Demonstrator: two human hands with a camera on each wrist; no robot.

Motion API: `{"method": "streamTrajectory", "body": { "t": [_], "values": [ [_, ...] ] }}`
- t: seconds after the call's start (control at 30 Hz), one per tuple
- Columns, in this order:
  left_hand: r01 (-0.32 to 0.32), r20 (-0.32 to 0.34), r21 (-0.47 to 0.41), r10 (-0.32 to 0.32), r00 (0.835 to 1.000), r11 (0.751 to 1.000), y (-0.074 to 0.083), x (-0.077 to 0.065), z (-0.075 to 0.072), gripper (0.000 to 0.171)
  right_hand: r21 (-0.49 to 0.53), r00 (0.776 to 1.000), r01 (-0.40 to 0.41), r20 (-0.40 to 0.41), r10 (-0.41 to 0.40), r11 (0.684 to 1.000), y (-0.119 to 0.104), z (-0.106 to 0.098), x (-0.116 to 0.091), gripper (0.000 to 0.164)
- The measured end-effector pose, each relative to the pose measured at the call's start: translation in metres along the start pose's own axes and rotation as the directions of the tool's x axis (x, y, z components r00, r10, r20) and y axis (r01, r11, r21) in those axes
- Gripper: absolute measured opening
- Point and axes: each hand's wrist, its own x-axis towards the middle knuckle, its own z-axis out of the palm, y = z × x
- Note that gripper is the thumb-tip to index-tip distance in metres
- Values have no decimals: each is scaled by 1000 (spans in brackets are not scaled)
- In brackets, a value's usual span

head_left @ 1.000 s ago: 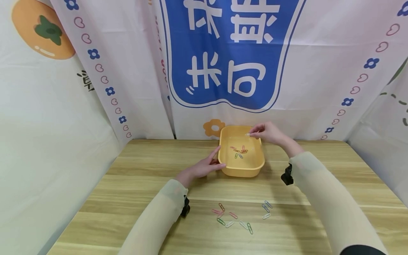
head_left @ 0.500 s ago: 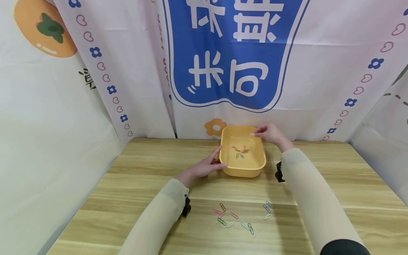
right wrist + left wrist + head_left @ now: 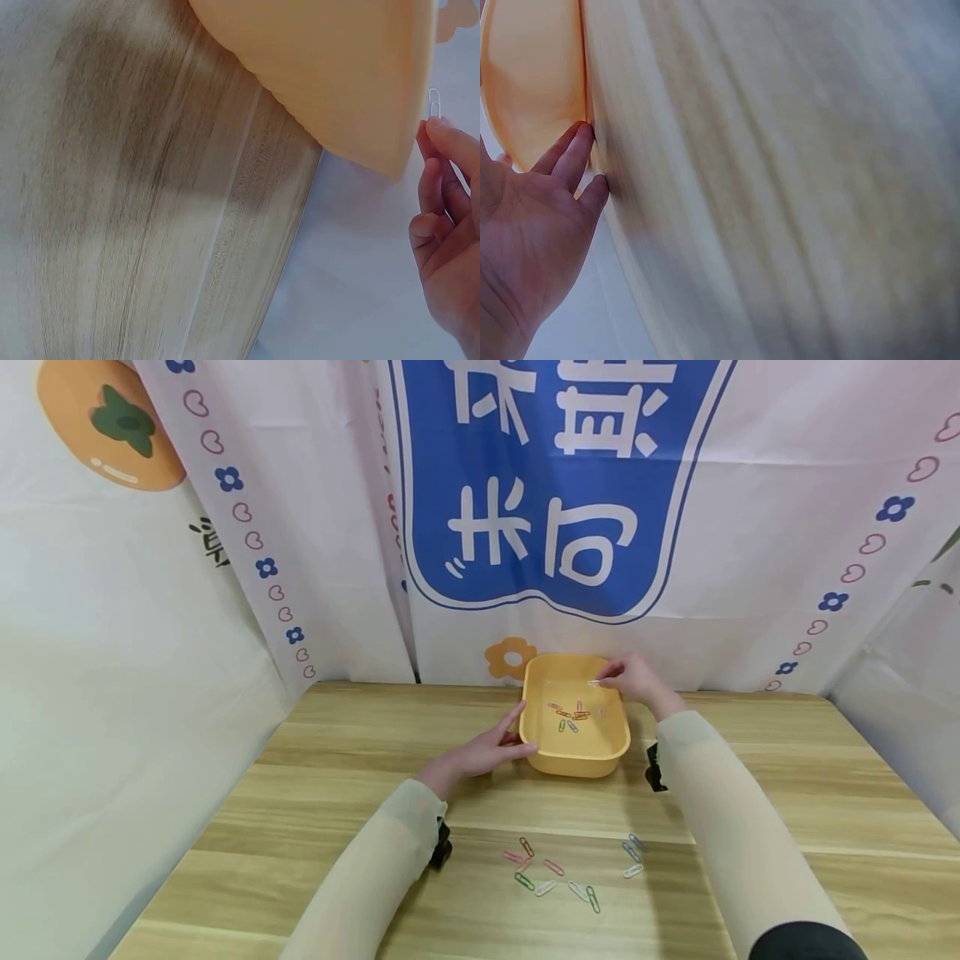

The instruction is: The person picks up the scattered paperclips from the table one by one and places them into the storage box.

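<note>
A yellow plastic tray [image 3: 575, 767] stands on the table by the back wall, with several red, pink, green and blue paper clips [image 3: 577, 716] on its floor. My left hand [image 3: 483, 753] steadies its left side, fingers fairly straight against the outer wall and thumb at the near-left corner. In the left wrist view, the fingertips [image 3: 585, 131] touch the wall low down by the table. Over the tray's far right rim, my right hand [image 3: 630, 678] pinches a white paper clip [image 3: 434, 103] between thumb and forefinger; its looped end sticks out past the fingertips.
On the wooden table [image 3: 337, 777], nearer the body, lie pink, red, green and white paper clips [image 3: 553, 867]. A smaller group of blue and white clips [image 3: 633, 871] lies to their right. A printed cloth [image 3: 750, 568] hangs right behind the tray.
My right hand has shifted slightly and dipped a little at the tray's far right rim, still pinching the white paper clip. The left hand keeps its place on the tray.
</note>
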Motion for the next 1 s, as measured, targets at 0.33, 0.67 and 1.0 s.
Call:
{"method": "streamTrajectory", "body": {
  "t": [0.33, 0.67, 1.0],
  "values": [
    [-14, 6, -13, 14, 1000, 1000, 0, 0, 0, 91, -11, 1000, 5, -9, -6, 1000, -3, -4, -7, 19],
    [-19, 3, 9, 19, 1000, 1000, 2, -2, -1, 88, -36, 993, 114, 36, -113, 993, -12, -8, -25, 15],
    [-4, -6, 14, 4, 1000, 1000, 3, -2, 0, 89, 47, 967, 219, 122, -223, 975, -13, -17, -67, 16]
  ]
}}
